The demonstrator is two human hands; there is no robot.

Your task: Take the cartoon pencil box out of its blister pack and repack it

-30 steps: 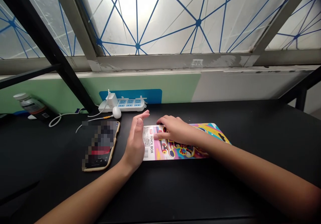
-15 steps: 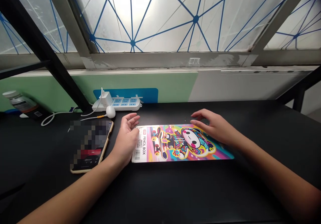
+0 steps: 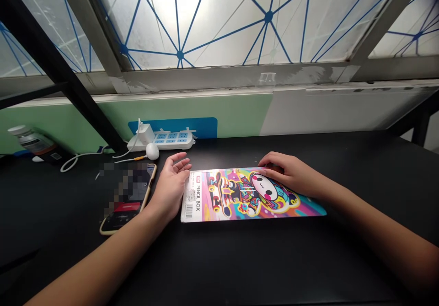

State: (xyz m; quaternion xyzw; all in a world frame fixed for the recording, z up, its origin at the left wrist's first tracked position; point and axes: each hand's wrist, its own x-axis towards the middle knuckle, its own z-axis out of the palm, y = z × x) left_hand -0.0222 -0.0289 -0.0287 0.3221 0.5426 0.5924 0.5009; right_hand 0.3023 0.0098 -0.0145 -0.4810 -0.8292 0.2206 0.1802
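A flat, colourful pencil box (image 3: 236, 196) lies lengthwise across the black table (image 3: 219, 260). A cartoon figure on a skateboard covers its face, and its white end strip, lettered PENCIL BOX, points left. My left hand (image 3: 173, 185) is at that left end, thumb against the corner and the other fingers loosely stretched out. Over the far edge, towards the right end, is my right hand (image 3: 291, 173). Its thumb rests on the printed face while the fingers reach behind the edge, where their tips are partly hidden.
A phone (image 3: 147, 191) with a light case lies left of my left hand, its screen partly pixelated. Behind it are a white power strip (image 3: 174, 140) with a plug and cables. A bottle (image 3: 32, 141) stands far left, near a black metal post (image 3: 85, 100).
My right hand has come down onto the far edge of the pencil box, its thumb now on the face. The left hand stays at the left end. The view has shifted slightly.
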